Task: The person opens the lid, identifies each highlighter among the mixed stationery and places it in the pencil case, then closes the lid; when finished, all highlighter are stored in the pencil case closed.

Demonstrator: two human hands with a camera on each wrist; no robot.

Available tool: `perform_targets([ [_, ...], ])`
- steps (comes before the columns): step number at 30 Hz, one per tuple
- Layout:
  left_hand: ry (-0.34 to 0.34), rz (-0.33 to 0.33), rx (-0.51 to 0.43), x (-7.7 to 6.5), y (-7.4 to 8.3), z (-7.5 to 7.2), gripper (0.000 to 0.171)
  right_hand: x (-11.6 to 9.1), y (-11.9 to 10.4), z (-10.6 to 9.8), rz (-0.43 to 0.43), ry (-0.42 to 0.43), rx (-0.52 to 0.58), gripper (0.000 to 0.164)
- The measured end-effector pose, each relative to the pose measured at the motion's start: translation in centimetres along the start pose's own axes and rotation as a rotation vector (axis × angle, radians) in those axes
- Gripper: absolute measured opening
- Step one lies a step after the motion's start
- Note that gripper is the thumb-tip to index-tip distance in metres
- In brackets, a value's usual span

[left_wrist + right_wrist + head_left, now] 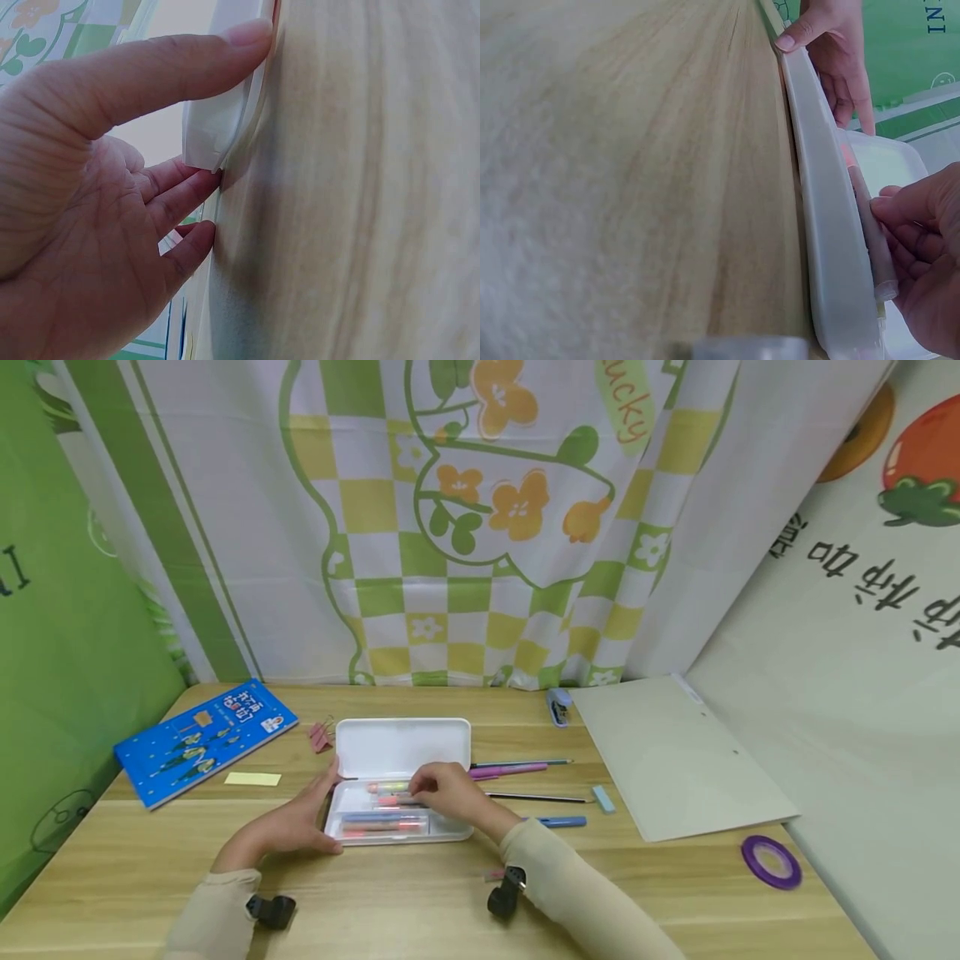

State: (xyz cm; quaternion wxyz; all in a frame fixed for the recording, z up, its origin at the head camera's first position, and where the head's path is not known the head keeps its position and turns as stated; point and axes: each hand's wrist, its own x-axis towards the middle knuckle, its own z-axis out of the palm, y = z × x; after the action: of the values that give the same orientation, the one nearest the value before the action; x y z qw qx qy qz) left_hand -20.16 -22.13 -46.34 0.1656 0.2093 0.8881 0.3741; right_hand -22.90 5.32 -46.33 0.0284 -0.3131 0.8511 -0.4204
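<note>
A white pencil case [403, 750] lies on the table with its lid raised at the back. My left hand [298, 820] holds the case's left end, thumb at the front edge and fingers spread along the side. In the left wrist view, that thumb [187, 64] presses the case's edge. Over the case's tray, my right hand [450, 793] pinches a pale marker [874, 232] with a pinkish end between thumb and fingers. Several pens [384, 824] lie in the front part of the tray. A yellowish marker [384, 787] lies near the tray's back edge.
Right of the case lie a purple pen [517, 769], a black pencil [540, 797], a blue pen [564, 822] and an eraser [603, 799]. Beyond are a stapler [558, 707], a pale board [675, 760] and purple tape [771, 862]. A blue book [206, 739], binder clips [321, 737] and yellow notes [252, 778] lie left.
</note>
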Motion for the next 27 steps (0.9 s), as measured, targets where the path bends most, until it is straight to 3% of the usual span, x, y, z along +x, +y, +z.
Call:
perform_targets([
  [6, 0.004, -0.003, 0.001, 0.0, 0.0, 0.1, 0.128, -0.2, -0.1, 0.1, 0.049, 0.005, 0.032, 0.009],
  [13, 0.004, 0.006, 0.009, 0.0, -0.1, 0.1, 0.129, -1.1, -1.2, -1.8, 0.141, -0.015, 0.196, 0.009],
  [19, -0.004, -0.006, 0.015, 0.1, -0.1, 0.1, 0.128, -2.3, -0.2, -3.2, 0.178, -0.002, 0.33, 0.01],
  [23, -0.01, -0.015, 0.013, 0.1, 0.0, 0.1, 0.128, -4.0, -0.1, -4.8, 0.198, -0.004, 0.398, 0.012],
  [27, -0.006, -0.014, 0.014, 0.0, 0.2, 0.0, 0.128, -6.0, 0.2, -6.3, 0.188, -0.018, 0.386, 0.013],
])
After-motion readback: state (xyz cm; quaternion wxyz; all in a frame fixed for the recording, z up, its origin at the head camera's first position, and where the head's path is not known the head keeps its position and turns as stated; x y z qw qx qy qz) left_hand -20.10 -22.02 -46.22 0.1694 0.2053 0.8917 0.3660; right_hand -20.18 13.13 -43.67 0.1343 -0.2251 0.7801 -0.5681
